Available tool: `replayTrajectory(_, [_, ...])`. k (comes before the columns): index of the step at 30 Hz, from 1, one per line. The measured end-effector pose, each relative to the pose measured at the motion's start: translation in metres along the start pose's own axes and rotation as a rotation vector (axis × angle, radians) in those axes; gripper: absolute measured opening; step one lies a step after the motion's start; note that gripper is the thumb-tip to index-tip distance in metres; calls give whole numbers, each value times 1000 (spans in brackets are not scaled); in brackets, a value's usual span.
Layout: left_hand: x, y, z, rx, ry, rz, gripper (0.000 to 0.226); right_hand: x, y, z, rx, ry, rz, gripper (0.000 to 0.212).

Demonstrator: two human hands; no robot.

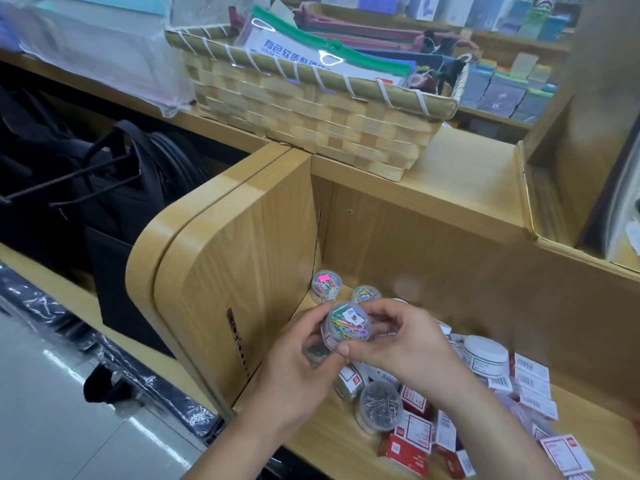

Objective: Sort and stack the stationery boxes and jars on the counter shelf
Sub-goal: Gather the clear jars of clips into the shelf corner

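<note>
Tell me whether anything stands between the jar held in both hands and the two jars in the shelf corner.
Nothing visible does. The jar of coloured paper clips, held by the left hand and right hand, is just before the corner jars; the hands hide what lies beneath.

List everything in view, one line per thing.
held jar: one, clear, multicoloured paper clips, above the shelf
corner jars: at least two, clear, multicoloured clips, shelf's back left corner
pin jar: one, clear, silvery contents, upright near the shelf front
lying jar: one, red-and-white label, on its side beside the pin jar
white-lidded jar: one, white, among the boxes
boxes: many, red and white, scattered on the shelf's right
shelf: one, light wood
basket: one, tan woven, on the counter top
pouches: several, mixed colours, in the basket
bags: several, black, left
left hand: grips the held jar
right hand: grips the held jar
</note>
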State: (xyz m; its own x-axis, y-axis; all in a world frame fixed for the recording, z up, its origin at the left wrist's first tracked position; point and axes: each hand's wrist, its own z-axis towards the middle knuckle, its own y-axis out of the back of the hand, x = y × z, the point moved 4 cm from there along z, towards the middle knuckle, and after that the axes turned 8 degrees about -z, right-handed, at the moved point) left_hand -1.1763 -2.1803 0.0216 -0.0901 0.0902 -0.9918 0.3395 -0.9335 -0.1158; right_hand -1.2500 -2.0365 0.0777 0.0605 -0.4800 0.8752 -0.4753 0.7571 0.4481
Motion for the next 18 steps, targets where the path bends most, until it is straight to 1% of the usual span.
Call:
replayTrajectory(2, [1, 2, 0, -3, 5, -12, 54, 0, -1, 0, 15, -1, 8, 45])
replayTrajectory(4, [5, 4, 1, 4, -2, 25, 56, -1, -3, 0, 3, 3, 1, 45])
replayTrajectory(8, [17, 6, 3, -9, -26, 138, 59, -2, -3, -2, -83, 31, -61, 44])
replayTrajectory(11, [26, 11, 5, -57, 10, 184, 49, -5, 2, -4, -176, 65, -104, 47])
replayTrajectory(13, [29, 14, 5, -71, 49, 193, 40, -9, 6, -4, -214, 54, -88, 49])
replayTrajectory(16, [26, 15, 3, -67, 58, 195, 31, -12, 6, -7, -198, 39, -36, 49])
replayTrajectory(18, [20, 12, 3, -44, 59, 150, 25, -9, 5, -10, -175, 74, -55, 48])
